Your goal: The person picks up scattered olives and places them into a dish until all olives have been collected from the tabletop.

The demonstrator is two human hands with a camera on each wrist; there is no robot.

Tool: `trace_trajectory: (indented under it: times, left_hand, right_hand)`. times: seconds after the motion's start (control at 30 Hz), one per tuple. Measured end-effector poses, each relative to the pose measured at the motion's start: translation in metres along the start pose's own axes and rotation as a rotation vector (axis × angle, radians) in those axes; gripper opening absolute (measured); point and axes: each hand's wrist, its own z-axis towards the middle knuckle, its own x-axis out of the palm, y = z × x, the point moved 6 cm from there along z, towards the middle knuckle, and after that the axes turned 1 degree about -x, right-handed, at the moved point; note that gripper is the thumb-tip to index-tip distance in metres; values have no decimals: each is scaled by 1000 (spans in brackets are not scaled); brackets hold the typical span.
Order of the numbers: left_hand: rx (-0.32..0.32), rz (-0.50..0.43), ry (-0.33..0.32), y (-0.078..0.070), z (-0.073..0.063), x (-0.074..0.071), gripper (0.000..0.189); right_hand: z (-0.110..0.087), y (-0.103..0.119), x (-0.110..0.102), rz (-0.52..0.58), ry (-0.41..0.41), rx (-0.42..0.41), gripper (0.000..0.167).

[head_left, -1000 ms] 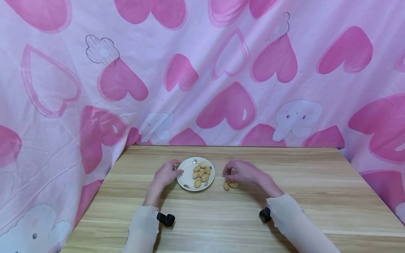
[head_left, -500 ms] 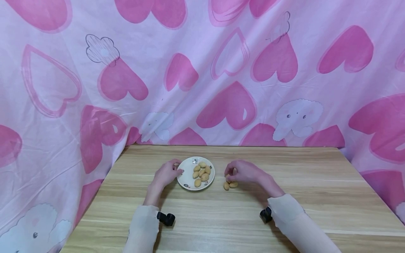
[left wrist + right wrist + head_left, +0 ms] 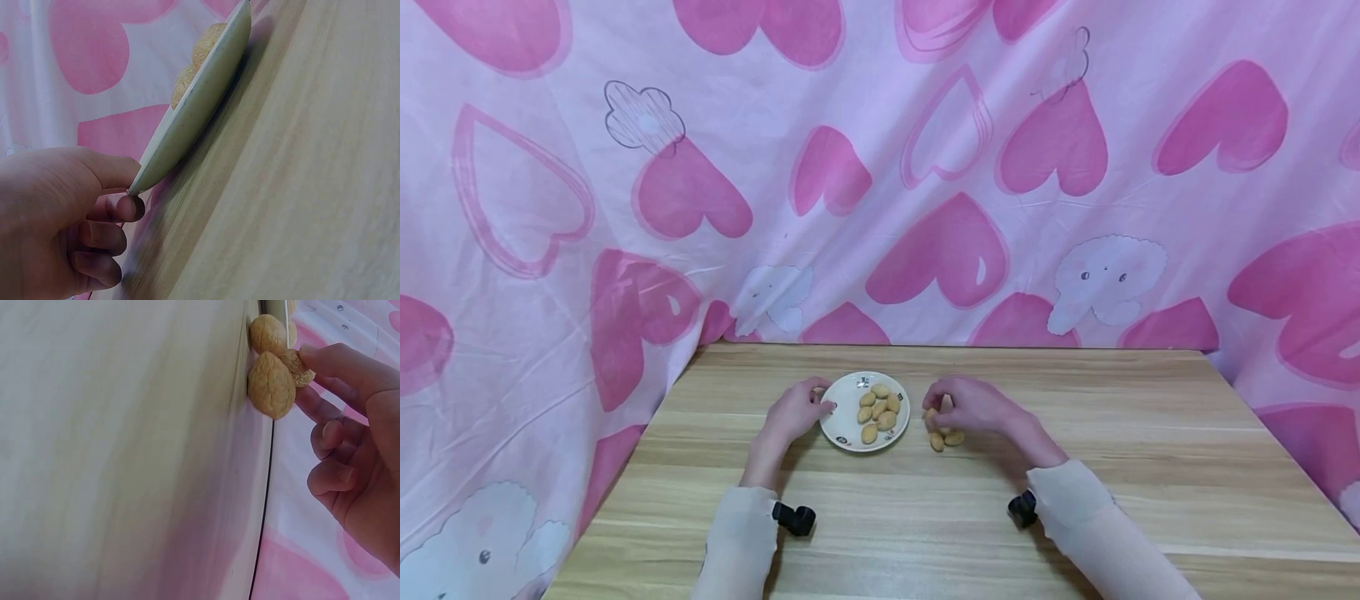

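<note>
My left hand (image 3: 793, 412) pinches the left rim of a white plate (image 3: 842, 425) with small dark marks. Thumb above and fingers below grip the rim in the left wrist view. Several tan, pointed nuts in their shells (image 3: 878, 412) lie on the plate's right half. To the right of the plate, my right hand (image 3: 966, 404) holds one wrinkled nut (image 3: 298, 369) between thumb and fingertips. Close by it on the table lie two more nuts, a left one (image 3: 937, 442) and a right one (image 3: 954, 437).
A light wood table (image 3: 880, 533) lies under everything. A pink and white heart-print cloth (image 3: 925, 150) hangs behind its back edge and at both sides. Each wrist bears a small black camera, the left camera (image 3: 794, 520) and the right camera (image 3: 1022, 508).
The right hand has picked out one nut and moved slightly left with it, toward the plate. The left hand and the plate have stayed put.
</note>
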Motion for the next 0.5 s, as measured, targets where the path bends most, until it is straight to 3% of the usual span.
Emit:
trace_trajectory:
  times: [0.5]
  left_hand:
    - [-6, 8, 7, -1, 1, 1, 40]
  right_hand:
    - [11, 23, 1, -16, -28, -72, 17]
